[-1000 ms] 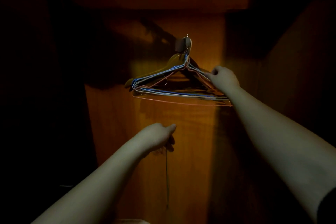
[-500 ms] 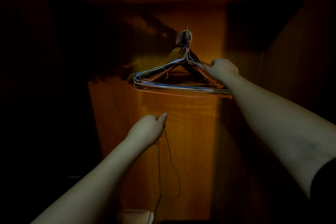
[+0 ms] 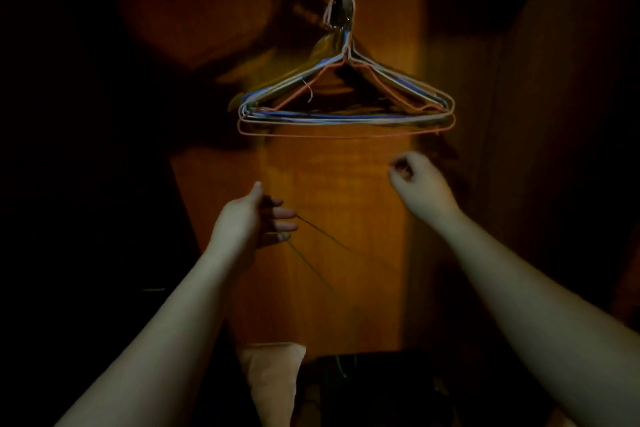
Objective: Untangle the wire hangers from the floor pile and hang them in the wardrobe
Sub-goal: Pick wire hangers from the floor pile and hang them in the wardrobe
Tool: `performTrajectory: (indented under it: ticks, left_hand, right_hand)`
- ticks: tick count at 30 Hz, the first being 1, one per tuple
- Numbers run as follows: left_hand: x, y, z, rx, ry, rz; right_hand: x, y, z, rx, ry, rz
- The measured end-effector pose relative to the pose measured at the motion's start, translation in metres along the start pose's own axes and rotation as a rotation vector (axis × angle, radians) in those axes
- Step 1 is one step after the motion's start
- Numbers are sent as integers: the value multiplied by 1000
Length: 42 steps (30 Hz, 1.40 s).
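The left hand [image 3: 247, 218] has its fingers spread and fairly straight, and a thin dark wire hanger [image 3: 311, 253] rests across the fingertips, trailing down and to the right of it. The grip looks loose, so I would curl the fingers round the wire before lifting. Up and to the right of this hand, a bunch of hung hangers [image 3: 346, 107] dangles from one hook [image 3: 341, 10] on the wardrobe's back panel [image 3: 346, 288]. Below the bunch's right end, the right hand [image 3: 415, 180] is loosely curled and holds nothing; it could steady the bunch while the new hook goes on.
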State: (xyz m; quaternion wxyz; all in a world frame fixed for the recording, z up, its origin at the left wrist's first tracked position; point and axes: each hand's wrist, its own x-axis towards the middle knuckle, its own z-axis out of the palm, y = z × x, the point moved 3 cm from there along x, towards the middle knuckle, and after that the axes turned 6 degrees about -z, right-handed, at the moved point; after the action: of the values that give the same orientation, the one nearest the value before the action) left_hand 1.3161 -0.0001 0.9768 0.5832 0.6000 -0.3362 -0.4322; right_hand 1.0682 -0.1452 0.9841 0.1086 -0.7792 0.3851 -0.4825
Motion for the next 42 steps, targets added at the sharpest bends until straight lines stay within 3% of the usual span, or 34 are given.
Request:
performTrajectory:
  ticks: [6, 11, 19, 23, 30, 35, 39, 42]
  left_hand:
    - [6, -41, -4, -154, 4, -119]
    - [3, -62, -7, -176, 8, -145]
    - [5, -75, -14, -289, 13, -215]
    - [1, -75, -12, -340, -5, -251]
    - [0, -73, -12, -485, -58, -329]
    - [-1, -68, -8, -382, -38, -326]
    - [3, -61, -4, -203, 55, -225]
    - [3, -52, 6, -240, 95, -74]
  right_hand:
    - [-127, 48, 26, 124, -167, 241]
    - [-175, 64, 5, 99, -158, 311]
    - [-210, 65, 0, -111, -441, 67]
    - [-204, 56, 1, -108, -380, -32]
    - [-185, 52, -10, -106, -102, -117]
    - [-155, 44, -24, -64, -18, -121]
    - [-123, 34, -39, -19, 60, -69]
    - [-100, 25, -49, 66, 105, -16]
